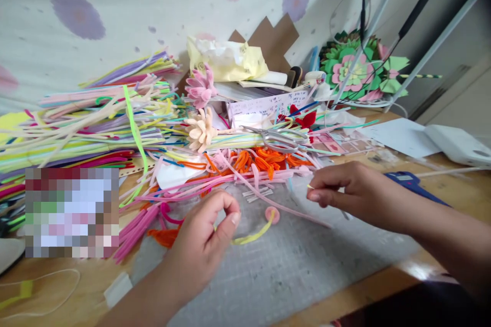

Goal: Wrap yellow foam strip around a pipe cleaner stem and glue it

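My left hand (210,232) is closed in a pinch over the grey cutting mat (245,286). A yellow pipe cleaner (253,237) passes behind its thumb and curves to the right, with a small pink disc (272,215) at its far end. The part inside the fingers is mostly hidden. To the right, my right hand (351,196) is raised above the mat, thumb and forefinger pressed together. A tiny pale yellow tip (310,187) shows at those fingertips; the rest is covered. Pink pipe cleaners (230,181) and orange twisted pipe cleaners (264,159) lie just beyond both hands.
Bundles of coloured pipe cleaners (88,127) fill the left side. Silver scissors (278,138) rest on the pile at the back, near a cream fuzzy flower (200,130). Blue-handled scissors (406,181) lie beyond my right wrist. A paper flower (353,71) stands at back right.
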### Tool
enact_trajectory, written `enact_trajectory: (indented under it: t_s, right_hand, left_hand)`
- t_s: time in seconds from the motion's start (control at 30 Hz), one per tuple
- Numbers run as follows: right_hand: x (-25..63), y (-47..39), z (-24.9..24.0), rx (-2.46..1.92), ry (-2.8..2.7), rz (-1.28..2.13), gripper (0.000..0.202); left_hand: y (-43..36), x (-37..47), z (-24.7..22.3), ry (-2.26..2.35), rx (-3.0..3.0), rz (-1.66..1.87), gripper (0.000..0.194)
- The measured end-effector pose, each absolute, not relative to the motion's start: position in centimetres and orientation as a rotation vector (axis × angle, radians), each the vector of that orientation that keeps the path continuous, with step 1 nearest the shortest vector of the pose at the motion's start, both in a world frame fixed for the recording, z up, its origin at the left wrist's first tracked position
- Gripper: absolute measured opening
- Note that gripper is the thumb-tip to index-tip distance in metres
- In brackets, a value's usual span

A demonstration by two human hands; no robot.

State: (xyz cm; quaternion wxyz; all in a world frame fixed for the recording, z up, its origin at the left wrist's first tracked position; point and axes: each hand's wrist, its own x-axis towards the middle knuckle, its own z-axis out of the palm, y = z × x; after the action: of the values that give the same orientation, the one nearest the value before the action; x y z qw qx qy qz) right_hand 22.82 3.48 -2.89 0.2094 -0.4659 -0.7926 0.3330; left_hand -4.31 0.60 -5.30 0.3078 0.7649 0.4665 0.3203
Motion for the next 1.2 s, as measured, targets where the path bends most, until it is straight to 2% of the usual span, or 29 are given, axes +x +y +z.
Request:
enact_trajectory:
  t_s: [0.17, 0.4, 0.5, 0.57, 0.73, 0.83, 0.93, 1.0, 1.13, 1.2]
  right_hand:
    - [25.4, 4.2, -4.2, -1.49, -2.371, 0.698, 0.017]
    - [27.6, 4.3, -3.1, -1.629, -2.073, 0.413, 0.017]
    - [28.4, 4.2, -2.9, -1.654, -1.891, 0.54, 0.021]
    - [28.6, 4.1, -2.9, -1.638, -1.797, 0.618, 0.025]
    - [28.3, 3.9, -2.2, -1.633, -1.844, 0.42, 0.018]
    - [27.4, 3.5, -1.8, -1.639, -1.861, 0.504, 0.018]
    - [25.8, 2.8, -1.4, -1.396, -2.061, 0.435, 0.012]
    - [24.7, 2.3, -1.4, -1.221, -2.168, 0.417, 0.016]
    - [22.5, 1.7, -2.0, -1.088, -2.263, 0.751, 0.014]
    - [21.4, 1.5, -2.4, -1.041, -2.353, 0.808, 0.016]
  left_hand:
    - [0.9, -4.2, -6.2, 1.267, 1.975, 0.763, 0.014]
    - [0.9, -4.2, -6.5, 1.29, 1.796, 0.904, 0.009]
    - [0.8, -4.3, -6.6, 1.263, 1.821, 0.846, 0.011]
    - [0.8, -4.4, -6.6, 1.269, 1.839, 0.834, 0.006]
    - [0.6, -4.3, -5.9, 1.13, 1.895, 0.76, 0.006]
    - [0.2, -4.1, -5.6, 1.051, 1.91, 0.696, 0.014]
    - [-0.2, -4.1, -5.6, 1.043, 1.913, 0.684, 0.017]
    - [-0.3, -4.2, -5.7, 1.025, 1.908, 0.683, 0.016]
    - [-0.2, -4.0, -5.3, 0.881, 1.873, 0.64, 0.013]
    - [-0.2, -3.8, -5.0, 0.833, 1.832, 0.63, 0.014]
